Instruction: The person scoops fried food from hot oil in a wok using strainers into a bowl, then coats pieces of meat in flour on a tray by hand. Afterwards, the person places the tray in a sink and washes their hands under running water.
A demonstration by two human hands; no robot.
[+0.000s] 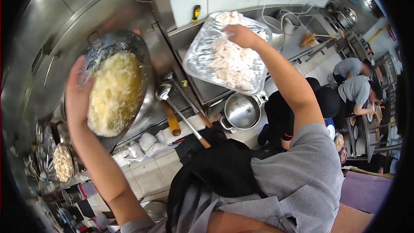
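Observation:
A large dark wok (144,56) on the left holds foaming yellow oil (114,90). My left hand (79,86) is over the wok's left side, slightly blurred, fingers stretched out and nothing visible in them. To the right, a rectangular metal tray (196,60) carries pale, flour-coated pieces (235,62) that look like raw meat. At the tray's far end, my right hand (241,36) reaches down with curled fingers at a clump of these pieces; its fingertips are partly hidden, so what they grip cannot be made out.
A metal ladle (164,91) and other long-handled tools lie between wok and tray. Below the tray stands a steel pot (242,111). A person in black (276,116) crouches close on my right; co-workers in grey shirts (353,90) stand farther off. A bowl of pale pieces (63,162) sits lower left.

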